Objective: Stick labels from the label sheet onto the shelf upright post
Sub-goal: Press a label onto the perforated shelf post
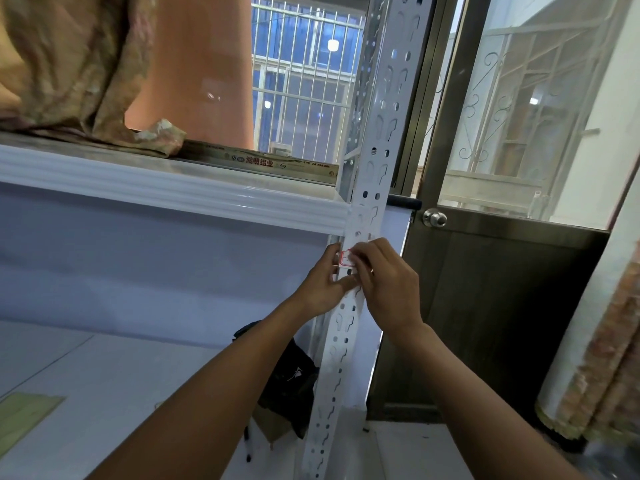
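Note:
The white perforated shelf upright post (375,140) runs from top centre down to the bottom edge. A small white label with a red border (346,257) lies against the post just below the shelf rail. My left hand (323,284) holds the post's left edge, its fingertips at the label. My right hand (386,278) covers the label's right side, fingers curled onto it and pressing it against the post. No label sheet is in view.
A white shelf rail (173,188) meets the post from the left, with crumpled fabric (79,71) on top. A metal door with a round knob (434,218) stands right of the post. A black bag (287,379) lies behind the post's lower part.

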